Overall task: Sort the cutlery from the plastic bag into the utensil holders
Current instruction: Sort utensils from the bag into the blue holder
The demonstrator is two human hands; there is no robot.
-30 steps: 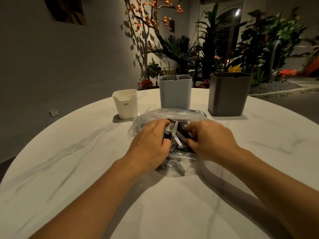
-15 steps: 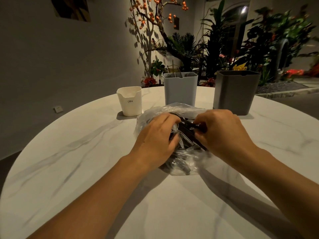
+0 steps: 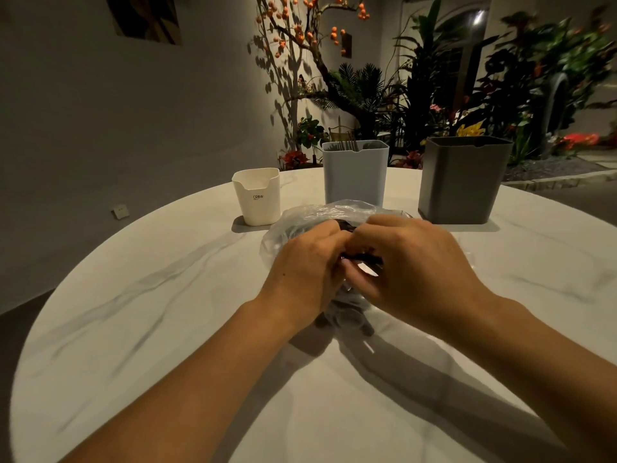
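A clear plastic bag (image 3: pixel 300 222) of cutlery lies in the middle of the round marble table (image 3: pixel 167 329). My left hand (image 3: pixel 303 275) and my right hand (image 3: pixel 410 269) meet over the bag's mouth with fingers curled. A dark cutlery piece (image 3: pixel 362 259) shows between them, held by my right hand; the left hand's fingers grip the bag's edge. Most of the cutlery is hidden under my hands. Behind the bag stand three holders: a small white one (image 3: pixel 257 198), a pale blue one (image 3: pixel 355 175) with fork tips showing at its rim, and a dark grey one (image 3: pixel 462 182).
The table's far edge runs just behind the holders. Plants and a tree with orange fruit stand beyond it against a wall. Bare tabletop lies to the left, right and near side of the bag.
My hands have closed together over the bag's mouth, the right hand moving left toward the left hand. The loose forks seen between them before are now covered.
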